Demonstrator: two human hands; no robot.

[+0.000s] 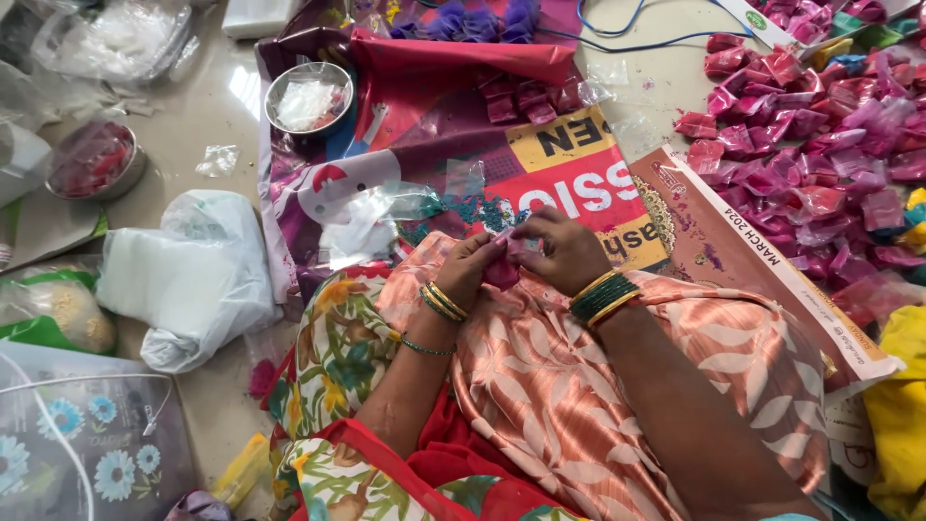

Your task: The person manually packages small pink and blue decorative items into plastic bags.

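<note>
Near the bottom left lies a clear bag with blue flower prints [77,453]. Above it, a white plastic bag [198,280] sits on the floor. In the middle, over the lap in peach cloth, the left hand [475,262] and the right hand [564,249] meet. Both are closed with the fingertips on one small pink packet [503,268], which is held between them just above the knee. In front of the hands is a glossy printed sheet [540,164], red and purple with a yellow band, and loose clear wrappers [386,212] lie on it. A steel bowl [309,96] with clear plastic inside stands on its far left corner. To the right, a big heap of pink packets [810,145] covers the floor up to the picture edge. Bare floor is open only on the left, between the sheet and a round tin with red contents [95,159].
</note>
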